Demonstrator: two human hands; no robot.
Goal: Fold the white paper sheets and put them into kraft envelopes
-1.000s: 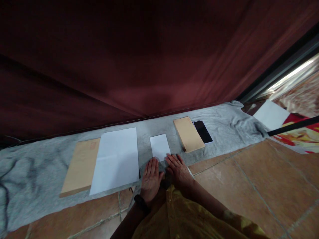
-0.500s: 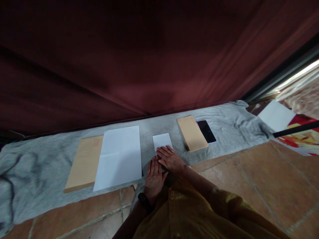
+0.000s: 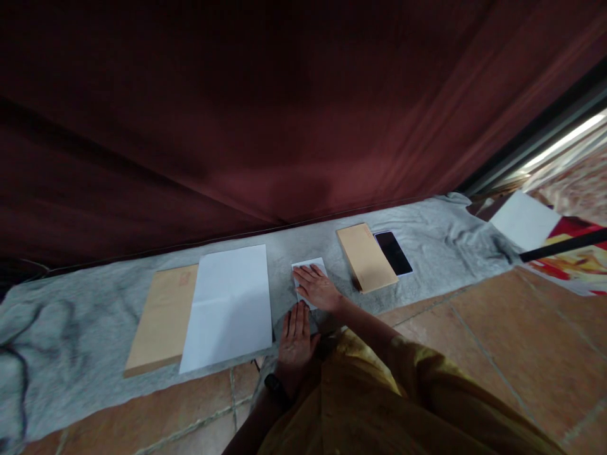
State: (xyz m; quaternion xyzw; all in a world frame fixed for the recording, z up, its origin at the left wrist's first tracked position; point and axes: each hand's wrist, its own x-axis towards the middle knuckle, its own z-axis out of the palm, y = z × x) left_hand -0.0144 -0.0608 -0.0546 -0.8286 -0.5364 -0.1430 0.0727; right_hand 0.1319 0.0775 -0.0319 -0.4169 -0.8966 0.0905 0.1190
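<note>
My right hand (image 3: 317,287) lies flat, fingers stretched out, on a small folded white paper (image 3: 309,266) resting on the grey cloth (image 3: 85,303). Most of that paper is covered by the hand. My left hand (image 3: 294,333) rests open and palm-down on the near edge of the cloth, just below the paper; a dark band is on its wrist. A large white sheet (image 3: 231,305) lies to the left, overlapping a brown envelope (image 3: 161,319).
Right of the small paper sit a smaller brown envelope (image 3: 366,256) and a black phone (image 3: 393,252). A dark red curtain (image 3: 265,107) hangs behind the cloth. Orange floor tiles (image 3: 497,328) spread on the right, with another white sheet (image 3: 524,220) and a dark rod (image 3: 564,245) beyond.
My right hand has slid forward from the paper's near edge onto the paper, covering most of it. My left hand has stayed flat at the cloth's near edge.
</note>
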